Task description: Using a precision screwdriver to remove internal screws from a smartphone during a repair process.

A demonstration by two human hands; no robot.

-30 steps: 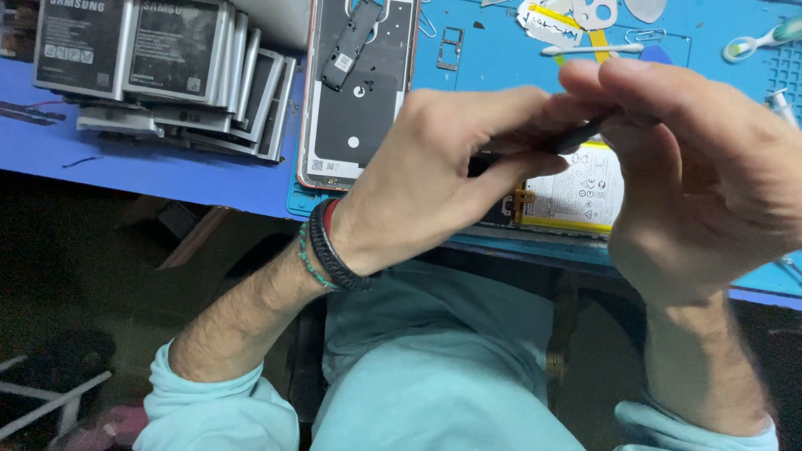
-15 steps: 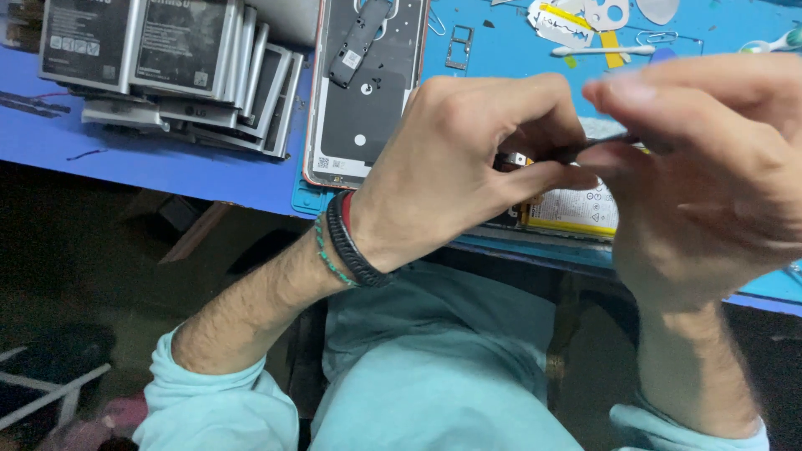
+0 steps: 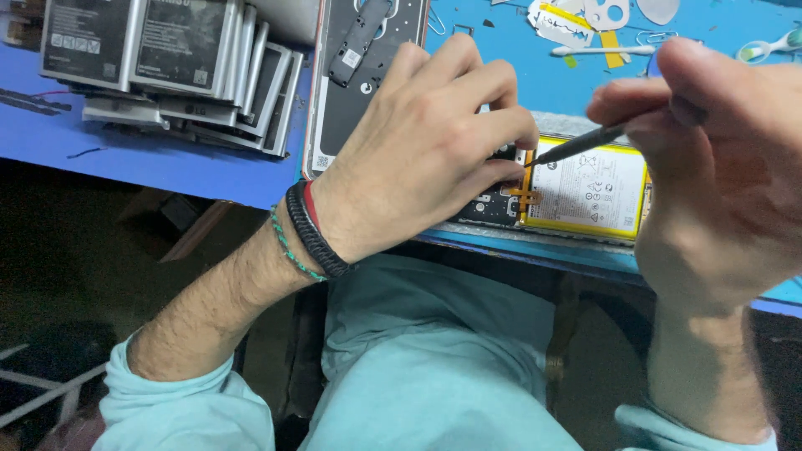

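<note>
An opened phone (image 3: 501, 205) lies at the front edge of the blue bench, its yellow-edged white battery (image 3: 589, 188) exposed. My left hand (image 3: 426, 150) rests on the phone's left part, fingers curled and pressing on it near an orange flex strip (image 3: 526, 197). My right hand (image 3: 710, 167) pinches a thin dark pointed tool (image 3: 576, 146), its tip touching the battery's upper left corner by the left fingertips. Much of the phone is hidden under my left hand.
A dark phone back cover (image 3: 363, 75) lies left of the hands. A pile of grey phone batteries (image 3: 167, 67) sits at the far left. Scraps, a white stick (image 3: 601, 51) and a brush (image 3: 764, 46) lie at the back. The bench edge (image 3: 209, 179) runs along the front.
My hands have moved apart, uncovering the battery. The tool now points its tip at the battery's corner, and the left hand has settled flatter on the phone.
</note>
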